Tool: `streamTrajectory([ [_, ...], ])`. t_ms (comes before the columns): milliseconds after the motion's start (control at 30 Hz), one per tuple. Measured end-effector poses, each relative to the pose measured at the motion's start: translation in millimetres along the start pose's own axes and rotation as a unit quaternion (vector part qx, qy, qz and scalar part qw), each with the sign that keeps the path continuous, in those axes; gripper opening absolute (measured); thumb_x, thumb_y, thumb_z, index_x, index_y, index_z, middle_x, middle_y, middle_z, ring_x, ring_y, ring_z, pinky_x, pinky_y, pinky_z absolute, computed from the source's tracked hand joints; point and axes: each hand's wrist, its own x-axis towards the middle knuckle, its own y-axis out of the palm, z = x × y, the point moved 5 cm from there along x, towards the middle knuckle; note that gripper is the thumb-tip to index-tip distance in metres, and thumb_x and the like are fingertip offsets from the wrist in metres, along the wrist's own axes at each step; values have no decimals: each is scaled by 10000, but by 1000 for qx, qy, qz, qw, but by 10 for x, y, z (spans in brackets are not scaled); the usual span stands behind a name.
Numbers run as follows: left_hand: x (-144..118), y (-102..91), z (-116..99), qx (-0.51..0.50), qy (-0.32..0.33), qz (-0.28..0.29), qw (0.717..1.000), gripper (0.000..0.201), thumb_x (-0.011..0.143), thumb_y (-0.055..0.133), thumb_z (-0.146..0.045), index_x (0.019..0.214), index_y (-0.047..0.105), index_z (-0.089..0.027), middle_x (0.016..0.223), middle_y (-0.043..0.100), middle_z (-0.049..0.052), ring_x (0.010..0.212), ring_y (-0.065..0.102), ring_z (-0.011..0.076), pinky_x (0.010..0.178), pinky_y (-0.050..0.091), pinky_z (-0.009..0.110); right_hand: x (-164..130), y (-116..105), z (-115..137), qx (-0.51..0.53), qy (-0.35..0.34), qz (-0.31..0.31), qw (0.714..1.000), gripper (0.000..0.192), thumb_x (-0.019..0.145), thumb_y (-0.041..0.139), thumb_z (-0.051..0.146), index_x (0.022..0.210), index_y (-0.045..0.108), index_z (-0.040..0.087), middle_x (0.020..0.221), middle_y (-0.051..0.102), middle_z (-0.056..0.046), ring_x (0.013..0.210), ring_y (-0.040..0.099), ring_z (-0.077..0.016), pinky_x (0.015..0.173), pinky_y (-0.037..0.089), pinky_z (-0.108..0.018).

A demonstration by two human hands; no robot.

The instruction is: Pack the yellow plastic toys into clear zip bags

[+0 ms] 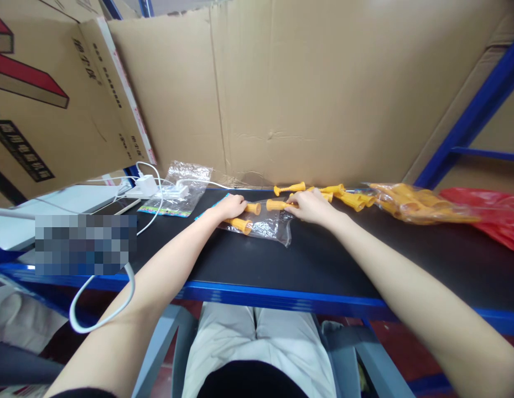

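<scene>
On the black tabletop (pixel 257 265) lies a clear plastic bag (pixel 270 228) with a blue printed strip, partly under my left hand (pixel 233 207). The fingers of that hand are curled down on the bag, and a yellow flared plastic piece (pixel 253 208) sticks out beside the fingertips. Another yellow piece (pixel 240 225) lies just below; whether these are inside the bag or on it I cannot tell. My right hand (pixel 307 205) pinches a third yellow flared piece (pixel 277 204) by its narrow end, its wide end pointing left over the bag.
Loose yellow pieces (pixel 352 199) lie beyond my right hand, beside a filled clear bag (pixel 410 204) and a red plastic bag (pixel 489 213). At left are another clear bag (pixel 177 190), a white charger (pixel 146 187) with cables and a laptop (pixel 53 207). Cardboard (pixel 306 94) stands behind.
</scene>
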Motion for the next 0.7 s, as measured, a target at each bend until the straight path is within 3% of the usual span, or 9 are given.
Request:
streamTrajectory([
  [300,-6,2,1,-40,-9,5,999,351,843,336,-310,920,628,-132,1030,647,119,939,594,216,787,425,280,-28,-24,127,-31,28,-12,999,306,835,442,343,851,695,172,842,683,-107,801,607,-244,742,384,-350],
  [700,-5,3,-43,-71,20,8,997,317,836,346,-284,878,629,-146,975,654,84,893,583,187,775,415,263,-45,19,170,-41,68,-19,997,335,842,426,346,888,685,138,888,672,-157,847,612,-284,753,390,-383],
])
